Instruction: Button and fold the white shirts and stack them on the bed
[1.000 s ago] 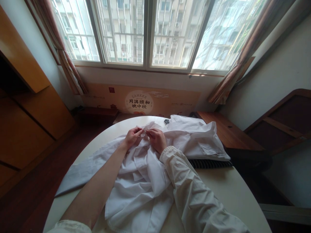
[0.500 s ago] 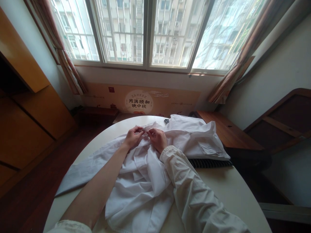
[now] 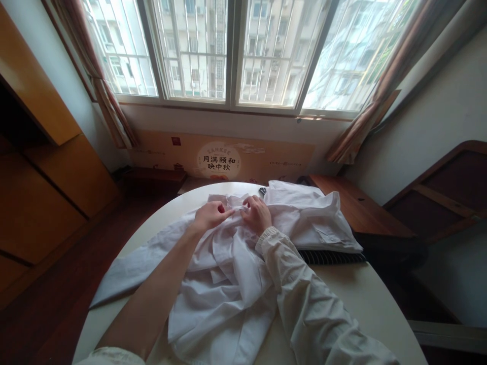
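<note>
A white shirt (image 3: pixel 224 284) lies rumpled on the round white table (image 3: pixel 342 304), one sleeve stretched out to the left. At its far end, near the collar, my left hand (image 3: pixel 213 215) pinches the cloth between thumb and fingers. My right hand (image 3: pixel 257 214) grips the same part of the shirt just to the right, its fingertips curled on the edge. A small gap separates the two hands. The exact bit of cloth under the fingertips is partly hidden. Beside my right hand lies a pile of folded white clothing (image 3: pixel 308 218).
Black striped cloth (image 3: pixel 331 257) sits under the folded pile. A brown wooden desk (image 3: pixel 361 213) stands past the table on the right, near a wooden chair back (image 3: pixel 445 192). Orange cabinets (image 3: pixel 57 182) are at left. A printed board (image 3: pixel 262 157) leans below the barred window (image 3: pixel 198 50).
My hands have drawn slightly apart, the right one shifting right and its fingers lifting. A strip of the shirt's edge now shows between them. The folded pile stays in place.
</note>
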Action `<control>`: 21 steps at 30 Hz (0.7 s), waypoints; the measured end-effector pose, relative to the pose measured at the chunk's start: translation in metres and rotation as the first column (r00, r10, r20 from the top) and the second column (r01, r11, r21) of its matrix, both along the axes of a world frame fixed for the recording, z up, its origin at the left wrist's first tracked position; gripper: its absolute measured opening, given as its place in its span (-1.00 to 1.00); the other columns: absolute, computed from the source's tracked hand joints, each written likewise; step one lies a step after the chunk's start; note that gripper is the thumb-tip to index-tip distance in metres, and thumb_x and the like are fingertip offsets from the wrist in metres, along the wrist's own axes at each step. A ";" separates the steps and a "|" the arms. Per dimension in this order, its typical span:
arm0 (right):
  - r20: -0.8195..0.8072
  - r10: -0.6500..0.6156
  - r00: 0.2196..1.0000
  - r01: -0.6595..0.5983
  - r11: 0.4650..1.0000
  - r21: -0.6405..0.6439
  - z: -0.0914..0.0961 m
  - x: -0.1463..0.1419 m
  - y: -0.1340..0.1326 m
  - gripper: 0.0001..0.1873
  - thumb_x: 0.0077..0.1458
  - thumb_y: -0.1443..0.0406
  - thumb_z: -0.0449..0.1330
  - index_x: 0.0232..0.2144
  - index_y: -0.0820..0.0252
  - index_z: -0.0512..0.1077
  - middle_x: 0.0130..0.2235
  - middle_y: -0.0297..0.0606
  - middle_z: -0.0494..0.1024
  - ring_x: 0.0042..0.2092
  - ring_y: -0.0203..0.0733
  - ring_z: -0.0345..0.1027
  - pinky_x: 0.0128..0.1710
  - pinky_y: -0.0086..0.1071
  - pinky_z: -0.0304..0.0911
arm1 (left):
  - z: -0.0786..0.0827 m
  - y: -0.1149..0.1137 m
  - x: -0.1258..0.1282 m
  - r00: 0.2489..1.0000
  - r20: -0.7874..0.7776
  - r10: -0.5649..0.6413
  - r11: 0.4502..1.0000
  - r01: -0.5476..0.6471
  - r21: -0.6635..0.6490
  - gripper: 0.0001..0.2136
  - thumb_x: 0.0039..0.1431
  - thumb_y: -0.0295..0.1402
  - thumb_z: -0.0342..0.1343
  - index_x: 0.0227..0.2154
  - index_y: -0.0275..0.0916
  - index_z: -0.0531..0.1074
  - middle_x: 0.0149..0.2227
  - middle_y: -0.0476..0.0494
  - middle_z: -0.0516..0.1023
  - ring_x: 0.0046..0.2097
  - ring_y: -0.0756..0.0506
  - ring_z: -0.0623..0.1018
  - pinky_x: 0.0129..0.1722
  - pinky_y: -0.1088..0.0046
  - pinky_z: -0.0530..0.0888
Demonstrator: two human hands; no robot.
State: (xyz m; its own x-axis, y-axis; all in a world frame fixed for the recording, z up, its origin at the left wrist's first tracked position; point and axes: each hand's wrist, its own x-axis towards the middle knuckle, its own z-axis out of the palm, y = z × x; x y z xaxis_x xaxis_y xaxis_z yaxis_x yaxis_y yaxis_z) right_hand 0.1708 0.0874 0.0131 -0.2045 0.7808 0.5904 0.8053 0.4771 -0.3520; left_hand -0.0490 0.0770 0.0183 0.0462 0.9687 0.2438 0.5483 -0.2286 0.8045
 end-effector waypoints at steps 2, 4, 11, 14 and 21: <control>-0.013 -0.007 1.000 0.006 0.999 -0.044 0.006 0.002 0.001 -0.91 0.12 0.35 0.34 -0.29 0.08 0.53 -0.20 -0.19 0.60 -0.16 -0.01 0.44 -0.09 -0.21 0.36 | 0.003 -0.002 -0.001 0.993 -0.063 -0.104 0.992 0.099 -0.078 -0.67 -0.17 -0.10 0.55 -0.66 -0.12 0.52 -0.64 -0.05 0.47 -0.45 -0.15 0.48 -0.37 0.37 0.28; -0.026 0.000 1.000 -0.003 0.991 -0.131 0.010 0.005 0.002 -0.95 0.15 0.33 0.35 -0.36 0.08 0.56 -0.23 -0.25 0.63 -0.25 -0.10 0.46 -0.18 -0.27 0.35 | 0.004 -0.003 -0.003 0.989 -0.084 -0.118 0.990 0.111 -0.093 -0.69 -0.27 -0.18 0.57 -0.66 -0.12 0.53 -0.64 -0.03 0.48 -0.48 -0.14 0.46 -0.39 0.38 0.24; -0.236 0.176 0.956 -0.240 0.930 -0.278 0.015 0.010 0.013 -0.80 0.13 0.45 0.29 -0.32 0.10 0.69 -0.26 -0.27 0.71 -0.29 -0.18 0.56 -0.17 -0.33 0.45 | 0.005 -0.005 0.000 0.983 -0.182 -0.017 0.995 -0.002 -0.100 -0.80 -0.30 -0.34 0.53 -0.60 -0.12 0.59 -0.60 -0.04 0.52 -0.49 -0.16 0.47 -0.36 0.35 0.30; -0.243 0.164 0.956 -0.219 0.950 -0.221 0.015 0.012 0.015 -0.67 0.06 0.54 0.21 -0.23 0.16 0.69 -0.13 -0.18 0.67 -0.24 -0.21 0.56 -0.15 -0.37 0.47 | 0.012 -0.006 0.004 0.968 -0.242 0.065 0.997 -0.073 -0.024 -0.88 -0.15 -0.42 0.42 -0.60 -0.13 0.57 -0.56 -0.08 0.53 -0.41 -0.18 0.50 -0.29 0.34 0.33; 0.036 -0.010 0.999 0.021 0.948 -0.318 0.027 0.018 0.006 -0.93 0.12 0.31 0.37 -0.42 0.12 0.59 -0.35 -0.24 0.66 -0.28 -0.11 0.51 -0.25 -0.34 0.30 | 0.033 -0.014 0.004 0.914 -0.391 0.110 0.969 -0.012 0.245 -0.92 0.07 -0.50 0.24 -0.39 -0.18 0.55 -0.29 -0.16 0.61 -0.30 -0.15 0.53 -0.26 0.37 0.36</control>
